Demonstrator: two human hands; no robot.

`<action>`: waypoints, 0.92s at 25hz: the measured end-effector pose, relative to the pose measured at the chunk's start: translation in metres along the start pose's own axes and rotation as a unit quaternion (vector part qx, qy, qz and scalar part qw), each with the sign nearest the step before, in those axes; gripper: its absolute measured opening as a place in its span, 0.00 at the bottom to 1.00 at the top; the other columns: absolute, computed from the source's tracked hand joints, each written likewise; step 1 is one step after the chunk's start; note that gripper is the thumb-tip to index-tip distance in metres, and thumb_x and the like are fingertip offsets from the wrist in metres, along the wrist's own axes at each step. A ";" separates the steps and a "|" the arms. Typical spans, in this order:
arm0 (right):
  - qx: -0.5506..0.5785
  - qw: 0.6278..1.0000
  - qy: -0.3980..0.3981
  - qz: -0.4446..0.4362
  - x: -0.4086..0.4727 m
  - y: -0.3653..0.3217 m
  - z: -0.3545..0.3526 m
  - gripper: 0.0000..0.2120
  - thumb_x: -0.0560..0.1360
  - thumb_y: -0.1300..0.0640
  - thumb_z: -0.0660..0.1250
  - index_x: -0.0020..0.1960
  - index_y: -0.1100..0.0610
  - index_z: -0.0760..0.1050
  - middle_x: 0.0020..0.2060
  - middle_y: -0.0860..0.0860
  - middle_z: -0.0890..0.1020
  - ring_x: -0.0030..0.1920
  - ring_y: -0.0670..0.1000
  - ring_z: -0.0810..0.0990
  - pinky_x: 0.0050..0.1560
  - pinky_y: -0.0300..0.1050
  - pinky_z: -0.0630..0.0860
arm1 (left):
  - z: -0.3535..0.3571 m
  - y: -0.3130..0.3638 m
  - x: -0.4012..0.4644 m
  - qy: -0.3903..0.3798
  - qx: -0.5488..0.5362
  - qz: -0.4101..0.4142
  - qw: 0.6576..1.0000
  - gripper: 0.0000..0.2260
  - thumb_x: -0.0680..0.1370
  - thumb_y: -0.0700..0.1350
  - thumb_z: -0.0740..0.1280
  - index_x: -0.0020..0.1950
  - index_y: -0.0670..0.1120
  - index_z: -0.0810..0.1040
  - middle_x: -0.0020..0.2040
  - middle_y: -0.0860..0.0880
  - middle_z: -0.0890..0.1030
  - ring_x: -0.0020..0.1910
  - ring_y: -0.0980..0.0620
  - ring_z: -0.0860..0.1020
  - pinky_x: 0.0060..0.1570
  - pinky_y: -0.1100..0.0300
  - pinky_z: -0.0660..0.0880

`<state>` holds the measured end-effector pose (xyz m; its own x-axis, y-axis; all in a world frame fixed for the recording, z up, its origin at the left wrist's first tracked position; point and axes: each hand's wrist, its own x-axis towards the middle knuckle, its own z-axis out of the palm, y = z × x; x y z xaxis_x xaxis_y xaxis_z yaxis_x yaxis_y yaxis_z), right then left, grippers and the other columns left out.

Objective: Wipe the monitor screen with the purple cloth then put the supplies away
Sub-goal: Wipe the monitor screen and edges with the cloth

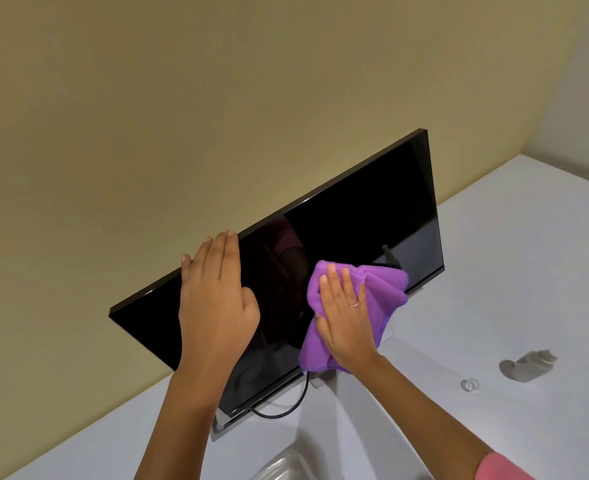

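Pressing the soft, limp cloth (355, 306) flat, right hand (346, 323) fingers spread; left hand (213, 299) flat, steadying the fragile monitor (372, 209) mid-frame.

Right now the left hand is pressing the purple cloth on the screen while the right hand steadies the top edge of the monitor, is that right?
Not quite, the hands are swapped. In the head view the right hand presses the purple cloth on the screen, while the left hand steadies the top edge of the monitor.

Monitor stand (315, 382) mostly behind purple cloth (383, 282).
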<state>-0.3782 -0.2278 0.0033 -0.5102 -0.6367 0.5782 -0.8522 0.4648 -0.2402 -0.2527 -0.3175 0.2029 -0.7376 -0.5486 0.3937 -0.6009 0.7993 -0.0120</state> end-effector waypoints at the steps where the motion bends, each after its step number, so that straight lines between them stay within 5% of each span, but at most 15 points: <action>1: 0.025 0.999 0.001 0.046 0.004 0.012 -0.003 0.31 0.78 0.49 0.49 0.77 0.59 0.46 0.73 0.57 0.58 0.74 0.60 0.57 0.73 0.59 0.50 | 0.001 0.005 0.003 -0.005 0.002 0.001 1.000 0.31 0.67 0.32 0.62 0.71 0.35 0.66 0.69 0.38 0.71 0.69 0.37 0.68 0.69 0.39 0.57; 3: 0.110 0.982 0.016 0.151 0.018 0.031 -0.011 0.30 0.78 0.51 0.48 0.77 0.55 0.43 0.75 0.57 0.57 0.74 0.59 0.56 0.73 0.61 0.56 | 0.003 0.013 0.009 -0.013 0.007 0.002 1.000 0.31 0.67 0.31 0.64 0.71 0.35 0.65 0.69 0.38 0.70 0.69 0.38 0.67 0.70 0.39 0.56; 6: 0.251 0.929 0.056 0.267 0.051 0.046 -0.026 0.30 0.79 0.50 0.47 0.76 0.45 0.36 0.76 0.46 0.46 0.77 0.49 0.44 0.75 0.55 0.48 | 0.005 0.027 0.019 -0.017 0.007 0.005 1.000 0.31 0.67 0.32 0.63 0.71 0.35 0.65 0.69 0.38 0.71 0.69 0.39 0.67 0.70 0.40 0.56; 12: 0.306 0.891 0.127 0.310 0.117 0.070 -0.055 0.28 0.80 0.51 0.47 0.78 0.55 0.44 0.78 0.49 0.46 0.77 0.48 0.41 0.74 0.54 0.37 | 0.011 0.051 0.036 -0.020 -0.003 0.008 1.000 0.31 0.67 0.31 0.63 0.71 0.36 0.65 0.69 0.38 0.71 0.70 0.40 0.67 0.71 0.41 0.55; 23: 0.283 0.870 0.076 0.397 0.059 0.102 -0.027 0.27 0.80 0.47 0.46 0.77 0.49 0.41 0.78 0.48 0.50 0.76 0.46 0.46 0.75 0.50 0.44 | 0.020 0.058 0.034 -0.009 0.005 -0.023 1.000 0.32 0.66 0.35 0.59 0.72 0.38 0.63 0.71 0.40 0.69 0.73 0.41 0.62 0.72 0.41 0.52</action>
<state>-0.4919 -0.2015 0.0343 -0.9795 -0.1448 0.1403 -0.1802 0.3169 -0.9312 -0.3185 -0.2950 0.1970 -0.7148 -0.5881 0.3783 -0.6367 0.7711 -0.0042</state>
